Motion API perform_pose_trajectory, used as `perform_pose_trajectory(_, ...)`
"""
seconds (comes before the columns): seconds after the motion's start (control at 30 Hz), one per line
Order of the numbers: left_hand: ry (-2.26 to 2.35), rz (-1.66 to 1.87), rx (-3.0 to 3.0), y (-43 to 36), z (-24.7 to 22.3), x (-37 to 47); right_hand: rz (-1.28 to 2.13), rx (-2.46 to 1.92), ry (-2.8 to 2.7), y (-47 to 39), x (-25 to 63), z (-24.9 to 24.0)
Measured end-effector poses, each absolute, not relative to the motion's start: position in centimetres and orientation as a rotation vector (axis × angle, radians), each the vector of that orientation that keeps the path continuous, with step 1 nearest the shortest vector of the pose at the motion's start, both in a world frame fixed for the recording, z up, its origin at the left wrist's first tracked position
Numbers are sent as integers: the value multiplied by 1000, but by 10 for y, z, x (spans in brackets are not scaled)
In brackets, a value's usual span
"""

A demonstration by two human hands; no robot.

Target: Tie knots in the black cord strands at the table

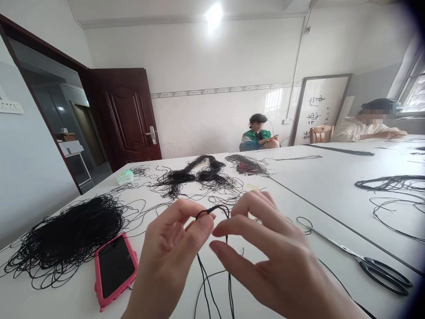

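Between thumb and forefinger, my left hand (179, 243) pinches a black cord (216, 207) close to a small knotted section. The cord loops over to the right from there, and several strands hang down below toward the table. My right hand (265, 243) is just to the right of the knot, thumb and fingers apart, with the looped strands passing behind its fingertips. No grip on the cord shows in that hand. Scissors (361, 257) with black handles lie to the right of it. A phone in a pink case (116, 270) lies left of my left hand.
A large heap of black cord (73, 235) covers the table's left side. More cord bundles (199, 175) lie at the back, beside a pale green item (125, 177). Coiled cords (392, 181) lie at right. Two people sit beyond the table; a dark red door (126, 115) stands behind.
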State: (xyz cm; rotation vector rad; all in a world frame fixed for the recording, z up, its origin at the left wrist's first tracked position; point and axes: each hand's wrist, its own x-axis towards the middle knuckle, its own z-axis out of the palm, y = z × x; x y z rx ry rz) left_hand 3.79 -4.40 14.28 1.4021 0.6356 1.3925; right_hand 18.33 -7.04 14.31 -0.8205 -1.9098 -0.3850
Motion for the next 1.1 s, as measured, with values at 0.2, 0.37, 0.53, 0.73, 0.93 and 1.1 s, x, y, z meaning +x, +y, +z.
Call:
perform_pose_trajectory(0.2,471,1330,1334,-48,142,45,-163,-832,-1804,-65,169,133)
perform_pose_trajectory(0.37,495,1345,1256,-47,137,48,4,-874,-1783,-59,164,128)
perform_pose_trajectory(0.53,629,1366,1228,-38,134,49,192,-861,-1789,-53,163,126)
perform_pose_trajectory(0.73,664,1366,1240,-34,125,49,357,-911,-1794,-59,161,118)
perform_pose_trajectory(0.93,702,1322,1356,-32,120,54,572,-982,-1748,-72,167,118)
perform_pose_trajectory(1.1,867,1233,1247,-12,87,60,793,-1173,-1756,-49,181,92)
